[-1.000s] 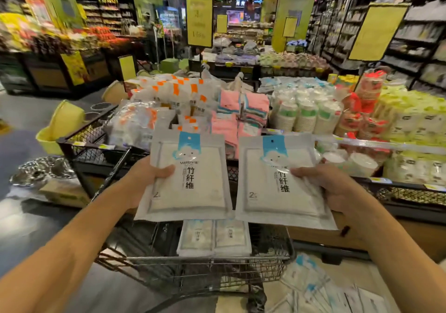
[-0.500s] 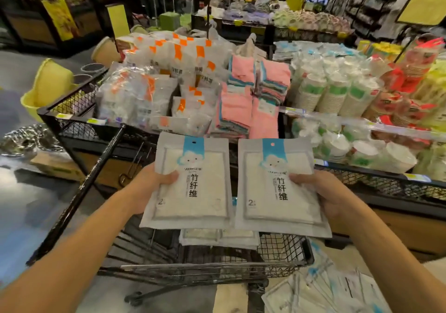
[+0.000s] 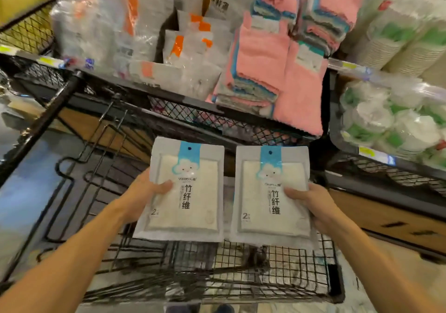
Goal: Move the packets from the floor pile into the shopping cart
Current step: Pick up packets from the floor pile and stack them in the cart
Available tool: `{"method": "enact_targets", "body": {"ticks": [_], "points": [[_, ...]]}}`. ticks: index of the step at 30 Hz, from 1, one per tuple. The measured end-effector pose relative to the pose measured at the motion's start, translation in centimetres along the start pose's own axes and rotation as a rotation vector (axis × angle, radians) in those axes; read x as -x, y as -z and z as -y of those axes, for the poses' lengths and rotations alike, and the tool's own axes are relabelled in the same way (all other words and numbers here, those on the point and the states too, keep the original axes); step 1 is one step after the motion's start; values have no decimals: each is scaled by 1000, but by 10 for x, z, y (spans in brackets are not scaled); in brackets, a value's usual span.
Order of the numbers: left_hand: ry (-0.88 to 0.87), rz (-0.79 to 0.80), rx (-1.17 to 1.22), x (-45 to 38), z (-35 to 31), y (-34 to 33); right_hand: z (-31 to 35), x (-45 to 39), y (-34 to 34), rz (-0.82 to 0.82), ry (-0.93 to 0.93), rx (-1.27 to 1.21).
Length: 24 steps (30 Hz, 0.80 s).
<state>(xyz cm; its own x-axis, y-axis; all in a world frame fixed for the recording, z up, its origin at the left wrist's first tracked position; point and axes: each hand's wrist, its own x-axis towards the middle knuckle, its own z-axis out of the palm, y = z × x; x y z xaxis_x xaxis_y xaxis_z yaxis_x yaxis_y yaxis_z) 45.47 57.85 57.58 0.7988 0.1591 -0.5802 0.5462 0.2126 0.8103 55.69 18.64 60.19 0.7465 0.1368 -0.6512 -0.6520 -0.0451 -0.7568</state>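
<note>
Two flat white packets with blue header tabs and black lettering hang side by side over the black wire shopping cart. My left hand grips the left packet by its left edge, thumb on top. My right hand grips the right packet by its right edge, thumb on its face. A sliver of another packet shows between them, lower down in the cart basket. The floor pile is out of view.
Straight ahead stands a black mesh display table piled with pink towels, clear-wrapped packs with orange labels and stacks of paper cups at the right. The cart's folded child seat frame is at the left.
My head has tipped down and closer, so the cart basket fills the lower view. Both hands have lowered the two packets toward the basket, still side by side.
</note>
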Motion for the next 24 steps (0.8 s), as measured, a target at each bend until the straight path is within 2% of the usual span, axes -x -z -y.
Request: {"method": "enact_targets", "body": {"ticks": [9,14,17,20,24], "points": [[132,13,-28,-133,117,13,-122,-124,2,-126,-137,82],[136,-78,-63,-193,170,16,-173,-177,0,-156,-154,102],[137,-85,-182,-218,191,11,-191,-199,-4,-130,-163,144],[177,-207,-401,-234,203,0,-201,-210,-9,-143,-166,188],[184,-332,-513,-241,219,-14,-214,-218,-25,-344,-109,420]]}}
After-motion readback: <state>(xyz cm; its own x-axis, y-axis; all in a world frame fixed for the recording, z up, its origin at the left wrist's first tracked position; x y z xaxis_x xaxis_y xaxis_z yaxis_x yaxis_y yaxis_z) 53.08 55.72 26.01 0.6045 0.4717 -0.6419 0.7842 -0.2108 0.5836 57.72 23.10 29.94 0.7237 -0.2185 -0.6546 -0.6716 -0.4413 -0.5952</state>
